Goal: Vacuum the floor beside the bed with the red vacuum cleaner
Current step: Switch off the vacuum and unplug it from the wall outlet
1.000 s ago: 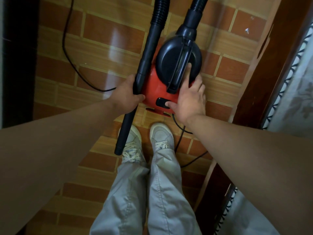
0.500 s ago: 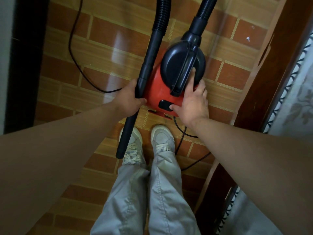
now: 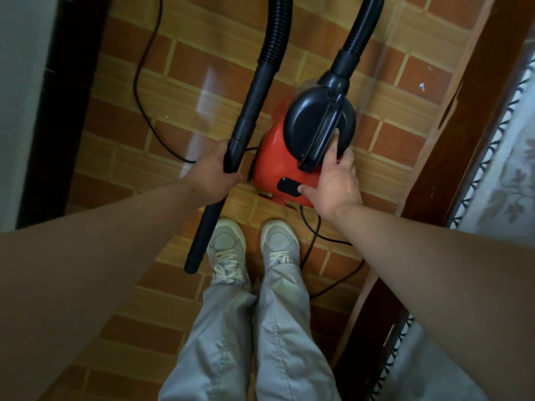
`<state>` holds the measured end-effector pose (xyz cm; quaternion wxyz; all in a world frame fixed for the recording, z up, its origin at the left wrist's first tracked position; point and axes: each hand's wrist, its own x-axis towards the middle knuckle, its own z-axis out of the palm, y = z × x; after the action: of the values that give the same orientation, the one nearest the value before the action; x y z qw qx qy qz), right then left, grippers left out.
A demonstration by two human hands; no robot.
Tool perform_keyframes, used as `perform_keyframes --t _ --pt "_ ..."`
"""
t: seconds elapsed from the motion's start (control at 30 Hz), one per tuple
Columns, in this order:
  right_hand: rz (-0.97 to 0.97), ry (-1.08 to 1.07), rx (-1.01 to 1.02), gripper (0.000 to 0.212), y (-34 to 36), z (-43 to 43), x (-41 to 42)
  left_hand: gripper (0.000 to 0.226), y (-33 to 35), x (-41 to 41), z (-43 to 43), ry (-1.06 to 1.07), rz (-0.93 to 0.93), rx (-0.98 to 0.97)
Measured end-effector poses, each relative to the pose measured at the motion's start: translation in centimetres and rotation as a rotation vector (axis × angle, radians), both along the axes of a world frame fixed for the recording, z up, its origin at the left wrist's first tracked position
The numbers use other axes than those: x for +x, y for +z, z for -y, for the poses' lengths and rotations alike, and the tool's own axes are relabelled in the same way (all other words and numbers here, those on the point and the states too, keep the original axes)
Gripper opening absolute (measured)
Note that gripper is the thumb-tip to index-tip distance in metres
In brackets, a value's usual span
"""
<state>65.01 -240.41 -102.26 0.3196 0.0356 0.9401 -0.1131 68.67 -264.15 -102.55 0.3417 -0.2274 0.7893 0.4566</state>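
Note:
The red vacuum cleaner (image 3: 275, 166) with a black round top and carry handle stands on the brick-pattern tile floor (image 3: 179, 91) just ahead of my feet. My right hand (image 3: 335, 183) lies flat on its rear right side, thumb on the black switch (image 3: 289, 187), fingers against the handle. My left hand (image 3: 214, 178) is closed around the black rigid suction tube (image 3: 249, 111). The tube's lower end reaches the floor beside my left shoe. Its ribbed hose (image 3: 276, 33) runs out of the top of the frame.
The dark wooden bed frame (image 3: 469, 157) with a patterned cover (image 3: 512, 169) runs along the right. A black power cord (image 3: 142, 91) loops over the floor at left and another stretch trails behind the vacuum. A dark wall edge (image 3: 55, 111) stands at left. My shoes (image 3: 252, 250) are below the vacuum.
The view has shifted slightly, so the vacuum and hands sit a little lower in frame. My right thumb stays on the black switch; the left hand keeps its hold on the tube.

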Motion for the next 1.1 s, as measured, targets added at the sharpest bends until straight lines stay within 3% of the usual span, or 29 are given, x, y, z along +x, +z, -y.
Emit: perform_keyframes --t 0.57,0.77,0.97,1.1 --pt "-0.044 0.050 0.000 0.112 6.9 2.9 -1.7 0.058 5.6 3.3 5.0 -0.083 0.011 -0.041" --pt "-0.091 0.335 0.146 0.102 9.9 5.3 -2.6 0.058 8.4 3.1 6.6 -0.099 0.017 -0.046" --pt "-0.304 0.720 -0.009 0.091 12.3 10.6 -2.2 0.068 10.6 3.1 7.4 -0.092 0.010 -0.020" --pt "-0.387 0.918 0.002 0.091 13.3 13.9 -2.1 0.068 12.0 3.6 7.7 -0.059 0.010 -0.002"
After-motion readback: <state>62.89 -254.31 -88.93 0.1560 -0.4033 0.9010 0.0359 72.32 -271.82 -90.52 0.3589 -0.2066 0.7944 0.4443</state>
